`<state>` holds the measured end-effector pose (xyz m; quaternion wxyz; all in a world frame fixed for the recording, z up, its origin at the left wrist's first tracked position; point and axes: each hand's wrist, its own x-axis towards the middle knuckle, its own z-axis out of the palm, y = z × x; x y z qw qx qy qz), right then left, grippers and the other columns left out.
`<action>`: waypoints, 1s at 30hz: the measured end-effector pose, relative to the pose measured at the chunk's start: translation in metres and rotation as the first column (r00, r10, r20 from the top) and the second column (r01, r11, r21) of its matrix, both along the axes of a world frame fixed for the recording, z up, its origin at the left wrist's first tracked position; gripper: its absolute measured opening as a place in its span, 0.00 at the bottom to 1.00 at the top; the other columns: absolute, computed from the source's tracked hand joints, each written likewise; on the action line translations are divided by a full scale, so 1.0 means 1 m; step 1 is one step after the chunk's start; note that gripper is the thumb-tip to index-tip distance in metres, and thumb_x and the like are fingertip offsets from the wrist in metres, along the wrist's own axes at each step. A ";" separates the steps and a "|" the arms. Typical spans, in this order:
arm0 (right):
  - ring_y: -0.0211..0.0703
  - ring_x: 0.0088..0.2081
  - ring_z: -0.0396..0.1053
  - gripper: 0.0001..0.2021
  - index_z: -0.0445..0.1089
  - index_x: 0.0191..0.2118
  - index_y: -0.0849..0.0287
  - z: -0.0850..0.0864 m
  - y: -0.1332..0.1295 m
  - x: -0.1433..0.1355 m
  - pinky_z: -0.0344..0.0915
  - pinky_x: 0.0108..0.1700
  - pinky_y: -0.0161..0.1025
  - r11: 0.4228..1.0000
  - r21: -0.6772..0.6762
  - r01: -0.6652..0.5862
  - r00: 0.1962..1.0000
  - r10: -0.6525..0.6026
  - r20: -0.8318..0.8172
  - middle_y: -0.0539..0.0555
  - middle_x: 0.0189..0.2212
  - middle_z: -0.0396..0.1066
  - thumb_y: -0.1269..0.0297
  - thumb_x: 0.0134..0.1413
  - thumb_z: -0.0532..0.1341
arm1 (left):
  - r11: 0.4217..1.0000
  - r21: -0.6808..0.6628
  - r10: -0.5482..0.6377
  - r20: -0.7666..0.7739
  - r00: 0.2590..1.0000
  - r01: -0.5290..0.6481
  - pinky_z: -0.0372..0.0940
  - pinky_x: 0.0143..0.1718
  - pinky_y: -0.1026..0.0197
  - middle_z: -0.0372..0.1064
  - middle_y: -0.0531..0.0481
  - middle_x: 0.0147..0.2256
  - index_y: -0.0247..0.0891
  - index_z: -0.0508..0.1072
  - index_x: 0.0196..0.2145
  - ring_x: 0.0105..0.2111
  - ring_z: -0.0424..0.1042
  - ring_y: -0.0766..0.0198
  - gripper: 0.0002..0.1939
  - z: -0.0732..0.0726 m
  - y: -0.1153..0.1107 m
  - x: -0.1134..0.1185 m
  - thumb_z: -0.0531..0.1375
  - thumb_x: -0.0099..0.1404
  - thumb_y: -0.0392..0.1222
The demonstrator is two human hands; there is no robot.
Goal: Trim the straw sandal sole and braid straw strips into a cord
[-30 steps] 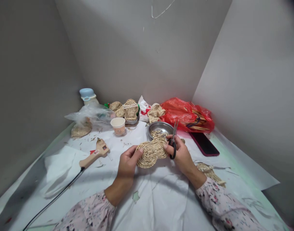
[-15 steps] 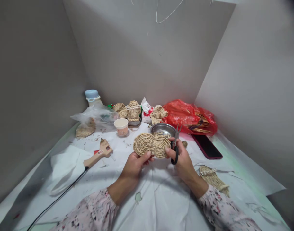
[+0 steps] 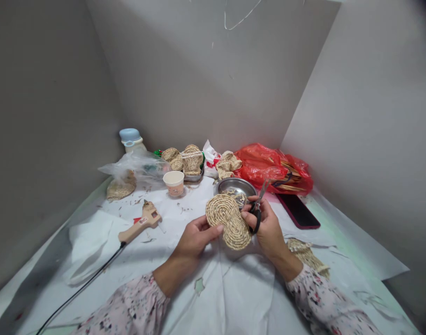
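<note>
A coiled, braided straw piece (image 3: 229, 221), shaped like a figure eight, is held tilted above the table. My left hand (image 3: 196, 238) grips its left edge, thumb on the front and fingers behind. On the other side my right hand (image 3: 268, 229) holds scissors (image 3: 257, 215) with black handles, the blades pointing up and away, slightly apart. The right fingertips also lie close to the upper right edge of the straw piece; whether they press on it I cannot tell. Just behind stands a steel bowl (image 3: 236, 185) with straw scraps in it.
A tan glue gun (image 3: 143, 222) with a black cord lies at left, near a paper cup (image 3: 174, 183). Straw pieces (image 3: 192, 160) and a red plastic bag (image 3: 265, 167) stand at the back. At right are a phone (image 3: 298, 211) and another woven piece (image 3: 308, 257).
The straw piece has turned from lying nearly level to a slant, its right end now lower. My right hand has shifted slightly, with the scissors leaning more to the right.
</note>
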<state>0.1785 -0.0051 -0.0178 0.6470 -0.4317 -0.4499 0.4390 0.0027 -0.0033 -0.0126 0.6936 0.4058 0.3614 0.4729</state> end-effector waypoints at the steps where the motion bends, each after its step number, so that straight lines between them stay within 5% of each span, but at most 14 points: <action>1: 0.37 0.32 0.65 0.19 0.61 0.44 0.55 -0.001 0.000 0.000 0.63 0.35 0.35 1.000 -0.003 0.013 1.000 -0.013 -0.003 0.47 0.31 0.67 0.64 0.46 0.67 | 1.000 -0.001 -0.018 0.038 0.999 0.018 0.64 0.39 0.58 0.75 0.40 0.35 0.31 0.77 0.40 0.35 0.71 0.59 0.20 0.001 0.000 0.001 0.70 0.47 0.37; 7: 0.38 0.31 0.67 0.20 0.62 0.45 0.55 -0.002 0.002 0.000 0.64 0.32 0.36 0.998 -0.054 0.021 1.000 -0.020 0.024 0.48 0.32 0.69 0.59 0.47 0.66 | 0.998 -0.050 -0.041 0.098 0.994 0.046 0.64 0.46 0.55 0.75 0.36 0.42 0.29 0.77 0.41 0.41 0.73 0.54 0.19 0.002 0.000 0.000 0.69 0.51 0.39; 11: 0.45 0.32 0.70 0.22 0.66 0.46 0.57 0.016 0.007 0.018 0.63 0.29 0.38 0.980 -0.196 0.039 0.942 0.030 0.335 0.52 0.31 0.72 0.51 0.47 0.64 | 0.994 -0.079 0.082 0.120 0.989 -0.073 0.67 0.42 0.57 0.75 0.38 0.43 0.30 0.76 0.42 0.40 0.74 0.55 0.18 0.002 0.003 -0.001 0.67 0.54 0.41; 13: 0.46 0.33 0.70 0.20 0.70 0.45 0.56 0.029 0.006 0.032 0.62 0.34 0.39 0.984 -0.158 0.078 0.793 0.035 0.609 0.53 0.32 0.74 0.52 0.47 0.64 | 0.986 -0.090 0.151 0.119 0.981 -0.141 0.68 0.40 0.58 0.76 0.39 0.41 0.29 0.76 0.40 0.38 0.74 0.56 0.17 0.002 0.005 -0.002 0.68 0.54 0.41; 15: 0.49 0.33 0.70 0.19 0.72 0.43 0.55 0.040 0.002 0.046 0.60 0.34 0.40 0.978 -0.082 0.191 0.529 -0.032 0.848 0.54 0.31 0.74 0.52 0.45 0.65 | 0.975 -0.101 0.209 0.132 0.969 -0.197 0.68 0.40 0.59 0.76 0.40 0.40 0.30 0.76 0.39 0.37 0.74 0.57 0.17 0.001 0.007 -0.003 0.68 0.53 0.42; 18: 0.49 0.28 0.70 0.19 0.72 0.42 0.53 0.051 -0.009 0.062 0.57 0.29 0.39 0.963 -0.128 0.236 0.263 0.064 0.963 0.54 0.26 0.74 0.55 0.40 0.68 | 0.956 -0.106 0.286 0.149 0.947 -0.272 0.68 0.39 0.59 0.77 0.43 0.37 0.31 0.76 0.40 0.37 0.75 0.57 0.18 0.000 0.009 -0.004 0.68 0.52 0.42; 21: 0.48 0.26 0.69 0.19 0.72 0.39 0.51 0.059 -0.017 0.074 0.54 0.26 0.38 0.957 -0.171 0.235 0.147 0.139 0.979 0.54 0.26 0.74 0.57 0.35 0.70 | 0.941 -0.097 0.336 0.152 0.930 -0.324 0.68 0.38 0.59 0.77 0.45 0.36 0.32 0.76 0.39 0.36 0.75 0.57 0.17 0.000 0.009 -0.004 0.67 0.52 0.43; 24: 0.48 0.28 0.70 0.14 0.73 0.35 0.52 0.067 -0.009 0.080 0.53 0.27 0.37 0.966 -0.064 0.249 0.047 0.054 0.997 0.56 0.30 0.75 0.55 0.38 0.69 | 0.937 -0.107 0.345 0.139 0.928 -0.332 0.68 0.38 0.59 0.77 0.46 0.36 0.32 0.75 0.40 0.36 0.75 0.57 0.17 0.002 0.008 -0.004 0.67 0.53 0.43; 30: 0.52 0.34 0.73 0.16 0.75 0.35 0.56 0.083 0.052 0.058 0.57 0.29 0.38 0.962 -0.134 0.238 -0.128 0.168 0.977 0.60 0.32 0.76 0.52 0.41 0.68 | 0.936 -0.123 0.340 0.080 0.937 -0.329 0.69 0.36 0.58 0.78 0.44 0.34 0.32 0.76 0.39 0.34 0.76 0.55 0.18 0.002 0.008 -0.003 0.67 0.52 0.44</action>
